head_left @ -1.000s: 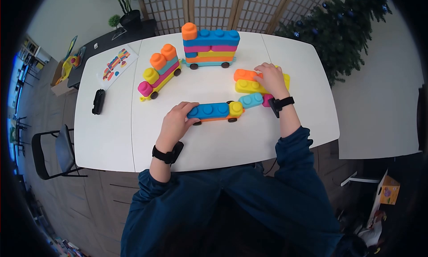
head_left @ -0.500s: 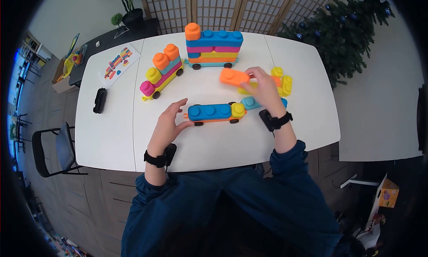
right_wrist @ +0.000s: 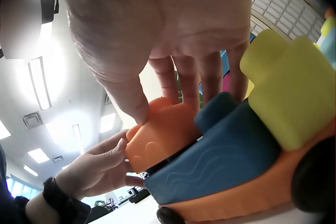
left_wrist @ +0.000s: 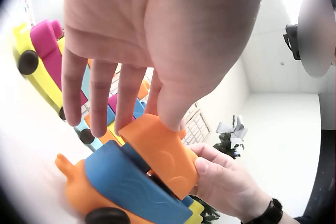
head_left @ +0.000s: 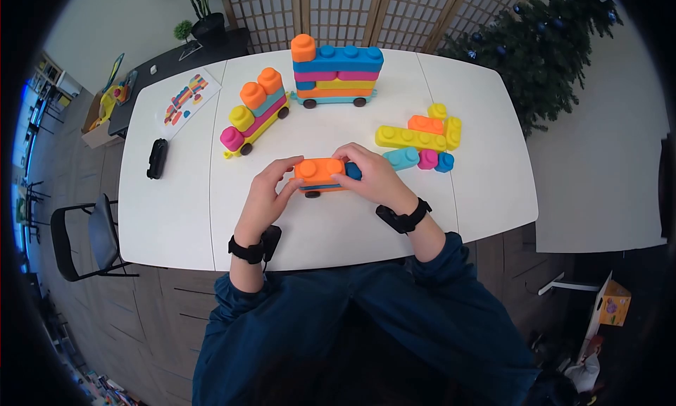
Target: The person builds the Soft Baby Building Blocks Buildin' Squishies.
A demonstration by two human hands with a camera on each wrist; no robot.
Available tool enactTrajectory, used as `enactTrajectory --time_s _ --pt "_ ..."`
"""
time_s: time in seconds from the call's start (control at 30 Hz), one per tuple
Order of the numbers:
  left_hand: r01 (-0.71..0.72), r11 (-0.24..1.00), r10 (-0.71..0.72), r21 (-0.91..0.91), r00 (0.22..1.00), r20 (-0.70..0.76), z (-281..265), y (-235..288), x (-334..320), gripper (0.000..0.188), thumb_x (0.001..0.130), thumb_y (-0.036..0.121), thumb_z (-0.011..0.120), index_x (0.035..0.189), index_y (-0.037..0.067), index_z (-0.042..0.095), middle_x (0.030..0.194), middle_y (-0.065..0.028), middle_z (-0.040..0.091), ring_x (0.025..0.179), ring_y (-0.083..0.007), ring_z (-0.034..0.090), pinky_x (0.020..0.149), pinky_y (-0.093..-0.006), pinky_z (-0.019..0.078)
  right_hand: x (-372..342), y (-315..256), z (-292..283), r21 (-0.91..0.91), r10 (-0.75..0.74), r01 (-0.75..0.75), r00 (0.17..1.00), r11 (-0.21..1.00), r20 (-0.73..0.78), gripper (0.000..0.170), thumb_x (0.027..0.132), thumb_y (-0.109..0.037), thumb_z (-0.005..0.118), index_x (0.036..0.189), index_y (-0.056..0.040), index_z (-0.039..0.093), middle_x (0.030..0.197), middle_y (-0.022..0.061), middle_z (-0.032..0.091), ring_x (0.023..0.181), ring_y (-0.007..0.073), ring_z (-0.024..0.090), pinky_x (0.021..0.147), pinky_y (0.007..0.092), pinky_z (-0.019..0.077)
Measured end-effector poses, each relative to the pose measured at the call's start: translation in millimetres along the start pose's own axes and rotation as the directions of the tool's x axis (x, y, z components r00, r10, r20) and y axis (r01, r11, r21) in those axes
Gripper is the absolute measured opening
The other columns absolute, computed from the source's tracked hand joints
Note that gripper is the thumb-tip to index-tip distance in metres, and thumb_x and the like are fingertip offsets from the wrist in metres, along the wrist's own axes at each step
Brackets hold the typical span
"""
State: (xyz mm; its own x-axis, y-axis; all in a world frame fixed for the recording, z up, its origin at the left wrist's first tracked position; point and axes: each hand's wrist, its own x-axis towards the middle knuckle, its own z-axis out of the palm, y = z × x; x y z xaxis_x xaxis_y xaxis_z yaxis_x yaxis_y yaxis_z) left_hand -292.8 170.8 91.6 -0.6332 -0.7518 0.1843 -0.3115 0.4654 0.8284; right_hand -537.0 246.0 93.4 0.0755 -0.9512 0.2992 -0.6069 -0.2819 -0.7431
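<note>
In the head view an orange two-stud block point(head_left: 319, 171) sits over the left part of a long blue block point(right_wrist: 220, 153). My right hand point(head_left: 380, 180) pinches the orange block between thumb and fingers. Thumb and fingers of my left hand point(head_left: 263, 198) grip its left end. A dark gap shows between the two blocks in the left wrist view, where the orange one is tilted. The blue block rides on an orange wheeled base point(right_wrist: 236, 205), beside a yellow block point(right_wrist: 294, 90); my right hand hides that yellow block in the head view.
Loose blocks lie to the right: a long yellow one point(head_left: 410, 138), an orange one point(head_left: 425, 125), a light-blue one point(head_left: 401, 158) and several small ones. Two built wagons, one tall point(head_left: 336, 78) and one low point(head_left: 257, 117), stand behind. A picture sheet point(head_left: 189, 102) and black case point(head_left: 157, 159) lie left.
My right hand has picked up the orange block from the pile at right and brought it left onto the blue block. My left hand let go of the wagon's end, then took hold of the orange block.
</note>
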Motion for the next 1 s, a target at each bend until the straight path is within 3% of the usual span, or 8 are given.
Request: enactTrajectory --time_s 0.37,0.57,0.7,0.77,0.83,0.87,0.93,1.0 --pt "0.022 1.000 -0.022 -0.009 1.000 -0.005 2.5 -5.2 1.4 0.038 0.093 0.021 0.073 0.128 0.006 0.065 0.116 -0.0132 0.072 0.100 -0.0268 0.070 0.083 -0.0357 0.0547 -1.6 5.1 6.9 -0.088 -0.105 0.100 0.993 0.991 -0.055 0.028 0.085 -0.020 0.077 0.106 -0.0074 0.063 0.100 0.0088 0.067 0.087 0.0315 0.068 0.073 0.0387 0.0547" --pt "-0.078 0.992 0.078 0.102 0.997 0.002 0.8 8.0 6.7 0.040 0.091 0.019 0.075 0.126 0.004 0.064 0.119 -0.0154 0.069 0.107 -0.0347 0.067 0.092 -0.0384 0.0538 -1.5 1.4 -16.1 -0.153 -0.166 0.161 0.986 0.975 -0.020 0.037 0.085 -0.018 0.079 0.116 -0.0042 0.063 0.112 0.0130 0.068 0.103 0.0331 0.066 0.088 0.0378 0.0532" --pt "-0.153 0.979 0.157 0.137 0.987 -0.021 5.8 10.2 10.0 0.042 0.088 0.019 0.077 0.125 0.003 0.064 0.119 -0.0167 0.068 0.108 -0.0373 0.065 0.094 -0.0400 0.0530 2.7 30.2 -66.1 -0.348 -0.083 0.013 0.979 0.937 -0.189 0.033 0.086 -0.024 0.077 0.111 -0.0060 0.067 0.113 0.0102 0.069 0.103 0.0340 0.065 0.090 0.0405 0.0512" --pt "-0.178 0.972 0.183 0.156 0.983 -0.015 6.5 9.1 10.5 0.043 0.087 0.020 0.077 0.125 0.004 0.064 0.118 -0.0168 0.069 0.107 -0.0371 0.065 0.093 -0.0402 0.0533 3.2 51.5 -95.7 -0.427 0.132 -0.240 0.954 0.872 -0.267 0.031 0.086 -0.026 0.077 0.108 -0.0068 0.069 0.112 0.0091 0.069 0.104 0.0326 0.065 0.094 0.0431 0.0490" --pt "-0.078 0.984 0.075 0.159 0.997 0.030 6.5 9.8 10.1 0.045 0.086 0.016 0.079 0.126 0.003 0.064 0.118 -0.0167 0.069 0.107 -0.0355 0.066 0.095 -0.0390 0.0525 -0.1 78.1 -118.2 -0.609 0.246 -0.416 0.905 0.675 -0.346 0.029 0.086 -0.028 0.076 0.107 -0.0086 0.071 0.117 0.0084 0.067 0.113 0.0294 0.062 0.104 0.0495 0.0434" --pt "-0.080 0.984 0.076 0.159 0.997 0.029 6.6 9.9 10.1 0.045 0.086 0.016 0.079 0.126 0.003 0.064 0.118 -0.0167 0.069 0.107 -0.0355 0.066 0.095 -0.0390 0.0525 -3.0 90.8 -125.7 -0.609 0.245 -0.416 0.905 0.675 -0.347 0.029 0.086 -0.028 0.076 0.107 -0.0086 0.071 0.117 0.0084 0.067 0.113 0.0294 0.062 0.104 0.0495 0.0434" --pt "-0.060 0.987 0.058 0.150 0.998 0.020 6.7 8.9 9.5 0.044 0.086 0.016 0.079 0.126 0.003 0.065 0.116 -0.0163 0.070 0.104 -0.0345 0.067 0.092 -0.0384 0.0533 -8.6 113.0 -135.7 -0.713 0.380 -0.554 0.827 0.430 -0.414 0.028 0.087 -0.029 0.075 0.107 -0.0097 0.072 0.124 0.0076 0.064 0.122 0.0272 0.056 0.111 0.0568 0.0356" --pt "-0.059 0.987 0.057 0.152 0.998 0.016 6.8 6.3 9.5 0.045 0.086 0.016 0.079 0.126 0.004 0.065 0.116 -0.0156 0.070 0.103 -0.0333 0.067 0.090 -0.0380 0.0535 -10.6 125.7 -143.3 -0.711 0.443 -0.569 0.808 0.413 -0.389 0.027 0.088 -0.028 0.075 0.107 -0.0097 0.072 0.126 0.0074 0.063 0.125 0.0275 0.054 0.112 0.0588 0.0342"
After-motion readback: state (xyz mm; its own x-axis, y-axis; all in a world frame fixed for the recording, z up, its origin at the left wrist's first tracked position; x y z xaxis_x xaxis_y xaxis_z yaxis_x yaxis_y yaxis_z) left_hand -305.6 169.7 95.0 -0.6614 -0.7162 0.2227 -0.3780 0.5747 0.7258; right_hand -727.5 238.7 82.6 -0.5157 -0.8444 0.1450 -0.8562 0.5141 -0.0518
